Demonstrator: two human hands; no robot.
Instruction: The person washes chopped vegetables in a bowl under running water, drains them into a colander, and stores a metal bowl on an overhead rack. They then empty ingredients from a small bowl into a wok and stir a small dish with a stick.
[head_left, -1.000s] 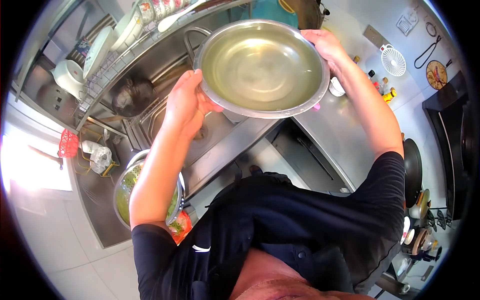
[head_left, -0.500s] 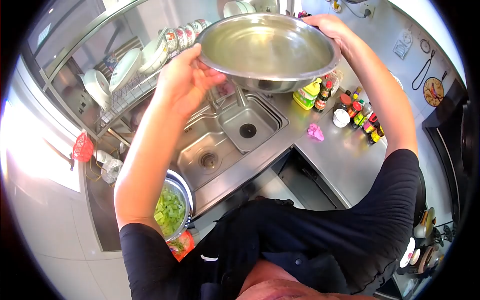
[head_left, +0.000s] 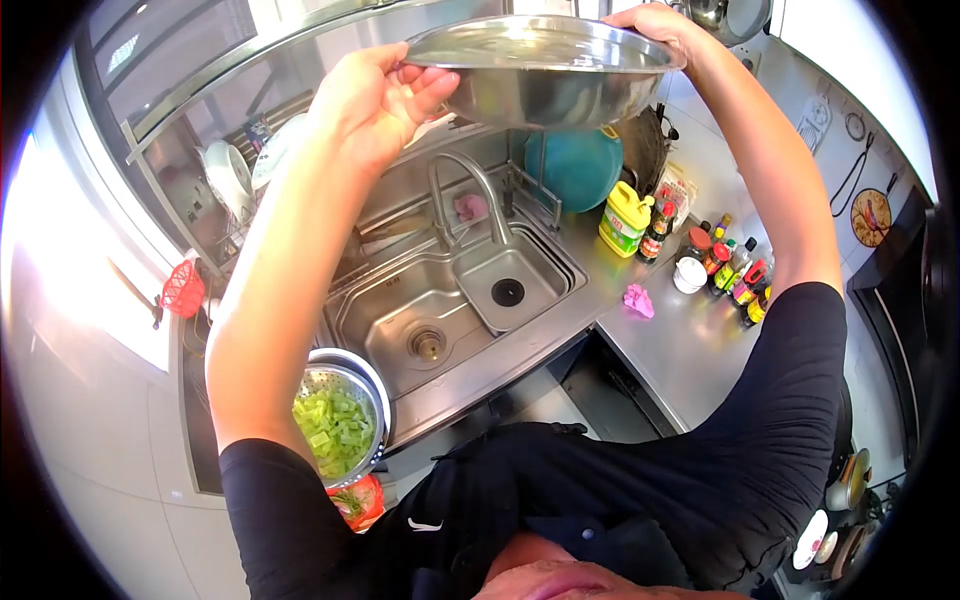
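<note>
A wide metal basin (head_left: 550, 98) is held up high above the double sink (head_left: 400, 315), near level, its inside seen only at a shallow angle. My left hand (head_left: 375, 105) grips its left rim, thumb on top and fingers under the edge. On the far right rim, my right hand (head_left: 655, 25) has hold of the basin, its fingers partly hidden. Below the basin stands the curved faucet (head_left: 470, 165). Left of the sink, a colander with cut green vegetables (head_left: 335, 430) rests in a metal bowl (head_left: 383, 385).
Right of the sink are a yellow-green bottle (head_left: 625, 220), a dark sauce bottle (head_left: 655, 235), a pink cloth (head_left: 637, 300) and several condiment bottles (head_left: 735, 270). A teal board (head_left: 573, 170) leans behind. A dish rack (head_left: 228, 180) and red basket (head_left: 183, 290) stand left.
Both hands have raised the basin, and it now shows its outer side more. The view has tilted up, so the sink, faucet and bottles beneath it have come into sight.
</note>
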